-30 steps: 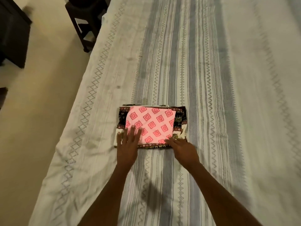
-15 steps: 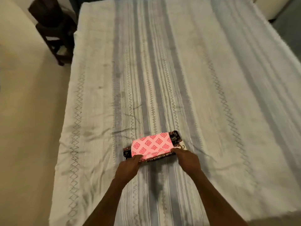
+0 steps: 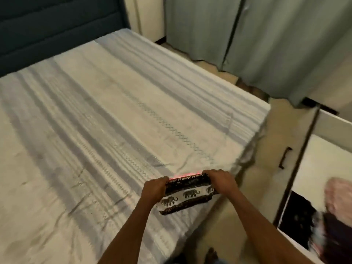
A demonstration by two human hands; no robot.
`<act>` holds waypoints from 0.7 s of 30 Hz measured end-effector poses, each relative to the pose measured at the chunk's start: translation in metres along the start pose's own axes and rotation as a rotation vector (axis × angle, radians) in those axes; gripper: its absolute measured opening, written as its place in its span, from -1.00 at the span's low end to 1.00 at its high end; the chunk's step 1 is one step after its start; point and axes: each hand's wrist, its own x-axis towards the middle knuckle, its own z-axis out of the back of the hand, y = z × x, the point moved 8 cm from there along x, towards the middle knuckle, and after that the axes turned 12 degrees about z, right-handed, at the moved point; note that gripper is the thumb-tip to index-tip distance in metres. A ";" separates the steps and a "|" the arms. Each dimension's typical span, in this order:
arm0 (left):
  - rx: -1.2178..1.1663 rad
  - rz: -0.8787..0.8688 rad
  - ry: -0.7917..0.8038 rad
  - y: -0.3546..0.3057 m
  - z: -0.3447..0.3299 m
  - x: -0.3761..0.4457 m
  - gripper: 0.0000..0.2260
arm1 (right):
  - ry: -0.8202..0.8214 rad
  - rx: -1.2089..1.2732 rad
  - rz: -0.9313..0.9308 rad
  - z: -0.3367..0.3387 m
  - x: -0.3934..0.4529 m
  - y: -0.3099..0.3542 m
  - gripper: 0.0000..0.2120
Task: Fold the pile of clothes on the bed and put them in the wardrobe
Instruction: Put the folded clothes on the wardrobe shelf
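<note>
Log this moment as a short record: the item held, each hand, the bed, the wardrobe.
item: folded clothes, elephant print showing, pink edge on top
left hand: grips the bundle's left end
right hand: grips its right end
bed: striped cover, no other clothes in view
wardrobe: at right, open, clothes inside

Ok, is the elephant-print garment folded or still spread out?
Folded. The elephant-print garment is a compact stacked bundle, held at each end by the left hand and right hand above the bed.
</note>
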 end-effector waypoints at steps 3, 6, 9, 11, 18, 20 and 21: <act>0.093 -0.131 -0.047 -0.084 0.028 0.023 -0.57 | -0.130 0.077 -0.180 0.018 -0.056 -0.059 -0.50; 0.131 -0.221 -0.104 -0.169 0.054 0.039 -0.43 | -0.298 0.092 -0.320 0.043 -0.115 -0.116 -0.51; 0.134 -0.311 -0.178 -0.258 0.086 0.044 -0.40 | -0.506 0.054 -0.418 0.077 -0.177 -0.168 -0.54; 0.136 -0.397 -0.220 -0.319 0.101 0.046 -0.40 | -0.622 0.027 -0.513 0.095 -0.222 -0.204 -0.59; 0.167 -0.748 -0.348 -0.526 0.125 0.022 -0.54 | -0.804 0.051 -0.812 0.097 -0.362 -0.299 -0.61; 0.170 -0.866 -0.340 -0.577 0.122 0.014 -0.55 | -0.852 0.074 -0.903 0.087 -0.396 -0.315 -0.63; 0.185 -0.916 -0.326 -0.600 0.117 0.013 -0.54 | -0.881 0.082 -0.945 0.081 -0.410 -0.321 -0.63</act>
